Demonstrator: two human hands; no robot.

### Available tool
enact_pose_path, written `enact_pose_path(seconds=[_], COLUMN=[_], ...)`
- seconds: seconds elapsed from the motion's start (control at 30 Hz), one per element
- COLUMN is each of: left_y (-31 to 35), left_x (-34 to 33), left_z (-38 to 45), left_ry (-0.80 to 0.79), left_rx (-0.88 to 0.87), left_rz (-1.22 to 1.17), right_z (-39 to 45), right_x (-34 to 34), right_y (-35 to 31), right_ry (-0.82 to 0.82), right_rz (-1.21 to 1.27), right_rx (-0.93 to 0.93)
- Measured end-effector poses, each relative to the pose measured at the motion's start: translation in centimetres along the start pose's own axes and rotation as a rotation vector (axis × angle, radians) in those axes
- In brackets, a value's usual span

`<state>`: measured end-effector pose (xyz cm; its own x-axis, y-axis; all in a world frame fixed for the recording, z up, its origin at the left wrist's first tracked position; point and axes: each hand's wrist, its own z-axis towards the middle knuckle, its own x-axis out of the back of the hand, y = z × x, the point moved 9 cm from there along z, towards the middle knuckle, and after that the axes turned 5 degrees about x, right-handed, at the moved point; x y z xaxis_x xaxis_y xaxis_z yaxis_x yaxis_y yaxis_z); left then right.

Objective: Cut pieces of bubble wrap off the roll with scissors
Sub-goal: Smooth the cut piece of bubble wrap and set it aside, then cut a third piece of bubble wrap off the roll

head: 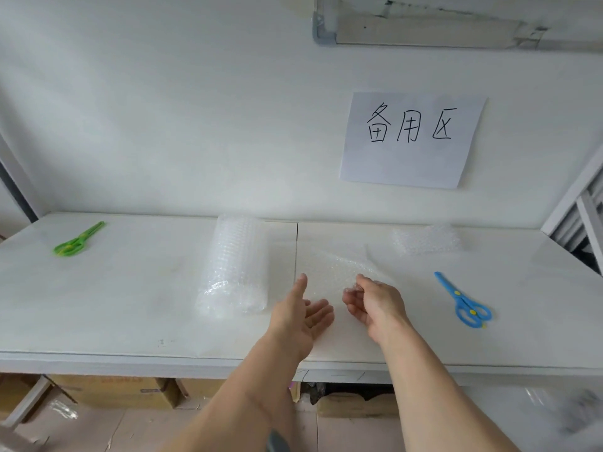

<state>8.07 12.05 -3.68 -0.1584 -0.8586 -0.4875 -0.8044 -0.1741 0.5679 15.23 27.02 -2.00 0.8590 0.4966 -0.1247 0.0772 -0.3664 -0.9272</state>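
Hands reach out over a white table (98,308) at the centre of the frame. Left hand (301,324) is open, palm turned inward, thumb up and fingers spread, holding nothing. Right hand (375,308) is loosely curled, its fingertips (350,290) at the near edge of a clear bubble wrap sheet (329,265) lying flat at centre; whether they pinch the sheet cannot be told. Just left of the hands lies the roll (233,265), its length running from the near side toward the wall. Blue scissors (465,301) lie at right, closed, well apart from the right hand. Green scissors (78,240) lie at far left, near the table's back edge. A cut piece (427,239) rests at upper right of the table. On the wall above hangs a paper sign (412,140) with handwritten characters.
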Motion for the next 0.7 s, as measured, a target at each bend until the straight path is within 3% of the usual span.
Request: enact_pose_path(seconds=[0.1,0.2,0.37,0.5,0.6,0.7], left_y=[-0.4,-0.7,-0.7,-0.9,-0.8,-0.8], left_x=[-1.1,-1.9,-2.3,-2.8,-2.8,-2.7], left_z=[1.0,1.6,2.3,2.5,2.6,2.7], left_ry=[0.013,0.025,0.03,0.025,0.016,0.011], left_rx=[0.013,-0.008,-0.052,-0.067,-0.076,-0.089], left_rz=[-0.138,-0.127,-0.113,-0.111,-0.099,-0.074], right_z=[0.2,0.6,2.2,2.4,2.0,2.5], right_x=[1.0,3.2,9.2,12.4,13.9,15.4], right_y=[-0.9,-2.6,-6.1,-7.0,-7.7,-7.1], right_ry=[-0.017,0.005,0.231,0.386,0.476,0.458], right_rz=[-0.126,-0.343,-0.879,-1.088,-1.31,-1.454], right_rx=[0.006,0.076,0.328,0.422,0.432,0.328])
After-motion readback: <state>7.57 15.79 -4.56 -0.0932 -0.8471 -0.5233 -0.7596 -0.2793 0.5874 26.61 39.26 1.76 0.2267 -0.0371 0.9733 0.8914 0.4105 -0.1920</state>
